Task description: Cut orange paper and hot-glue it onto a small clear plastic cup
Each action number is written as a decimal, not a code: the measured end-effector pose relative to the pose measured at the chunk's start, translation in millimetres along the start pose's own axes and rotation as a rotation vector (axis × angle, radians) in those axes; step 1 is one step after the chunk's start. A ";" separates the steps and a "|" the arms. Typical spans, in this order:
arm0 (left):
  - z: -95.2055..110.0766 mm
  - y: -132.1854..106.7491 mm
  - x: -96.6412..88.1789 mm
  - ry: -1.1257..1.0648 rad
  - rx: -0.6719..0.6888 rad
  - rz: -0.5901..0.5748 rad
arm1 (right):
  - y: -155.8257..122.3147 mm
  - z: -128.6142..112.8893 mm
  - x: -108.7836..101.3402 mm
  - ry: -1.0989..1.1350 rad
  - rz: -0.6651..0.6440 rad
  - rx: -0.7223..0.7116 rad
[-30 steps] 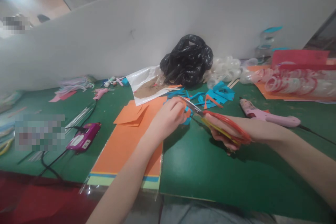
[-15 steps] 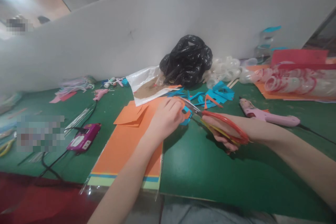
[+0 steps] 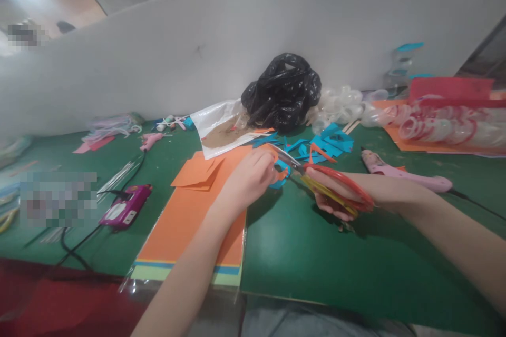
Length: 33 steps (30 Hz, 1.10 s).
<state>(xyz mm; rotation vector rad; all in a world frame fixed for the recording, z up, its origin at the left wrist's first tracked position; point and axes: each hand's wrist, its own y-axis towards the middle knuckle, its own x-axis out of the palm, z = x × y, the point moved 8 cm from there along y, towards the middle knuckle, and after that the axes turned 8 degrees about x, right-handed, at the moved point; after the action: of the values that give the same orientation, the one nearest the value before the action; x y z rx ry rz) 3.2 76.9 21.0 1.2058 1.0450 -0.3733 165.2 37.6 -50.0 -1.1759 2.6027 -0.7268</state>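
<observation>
While R hand (image 3: 348,195) gripped scissors (image 3: 316,176), L hand (image 3: 249,181) pinched paper scrap (image 3: 280,175) at their 9 o'clock.
Looked flimsy (tears easily); best held nr cut.

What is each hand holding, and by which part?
The right hand holds the scissors by their red handle loops; the left hand pinches a small orange-and-blue paper piece by its left edge.
</observation>
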 end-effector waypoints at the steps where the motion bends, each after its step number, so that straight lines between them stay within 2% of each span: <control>1: -1.1 -0.3 0.2 -0.007 -0.010 -0.004 | 2.2 -0.3 -0.5 -0.004 0.006 -0.004; 10: 1.0 -1.6 0.7 0.060 -0.028 0.034 | 5.9 -5.9 4.5 -0.008 0.082 -0.053; 17: 0.2 -2.2 1.9 0.155 -0.018 0.028 | -4.6 -16.2 10.9 -0.011 0.153 0.017; 23: 8.6 0.9 -1.2 0.155 0.068 0.040 | -5.5 -11.4 7.5 -0.015 0.120 0.014; 30: 1.0 -1.0 2.2 0.111 0.004 0.011 | 2.7 -2.5 5.2 0.077 0.090 0.089; 33: -2.6 -1.8 3.0 0.095 -0.036 0.008 | 2.8 -2.6 5.5 0.062 0.098 0.073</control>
<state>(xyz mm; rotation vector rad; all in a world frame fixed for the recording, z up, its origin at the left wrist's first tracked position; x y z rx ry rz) 2.3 79.3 17.6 1.2042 1.1243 -0.2919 158.7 36.0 -49.1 -1.0127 2.6385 -0.8429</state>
